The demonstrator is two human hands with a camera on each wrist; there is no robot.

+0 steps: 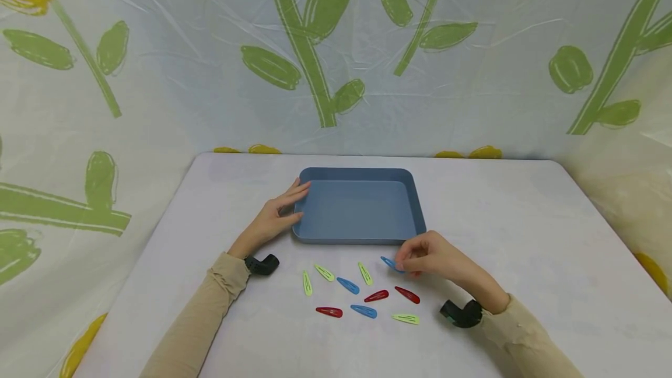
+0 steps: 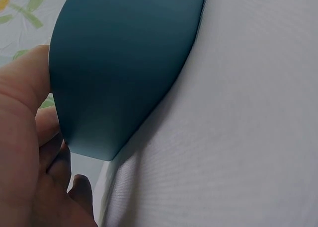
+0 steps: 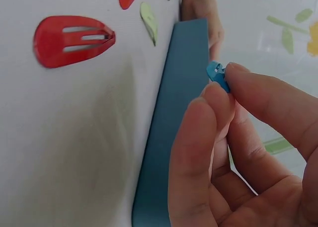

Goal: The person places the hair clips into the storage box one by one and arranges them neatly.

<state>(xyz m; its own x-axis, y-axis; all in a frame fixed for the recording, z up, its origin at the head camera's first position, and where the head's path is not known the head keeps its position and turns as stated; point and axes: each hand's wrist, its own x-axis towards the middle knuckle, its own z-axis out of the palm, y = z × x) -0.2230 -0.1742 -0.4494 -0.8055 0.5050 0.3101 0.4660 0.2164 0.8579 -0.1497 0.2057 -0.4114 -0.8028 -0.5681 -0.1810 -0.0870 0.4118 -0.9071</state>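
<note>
Between the thumb and fingertips of my right hand (image 1: 433, 255) is a blue snap hair clip (image 1: 389, 263), pinched and raised off the table just in front of the tray's near right corner. The right wrist view shows only one end of this clip (image 3: 217, 75) past the fingertips. My left hand (image 1: 273, 214) rests with extended fingers and thumb against the left rim of a shallow blue-grey tray (image 1: 357, 241). In the left wrist view, the thumb touches the edge of the tray (image 2: 119, 78). Nothing lies inside the tray.
Loose snap clips lie on the white table (image 1: 252, 331) in front of the tray: several yellow-green clips (image 1: 324, 273), three red clips (image 1: 329, 312) and two blue clips (image 1: 364, 311). A flower-printed sheet (image 1: 210, 74) hangs behind and beside the table.
</note>
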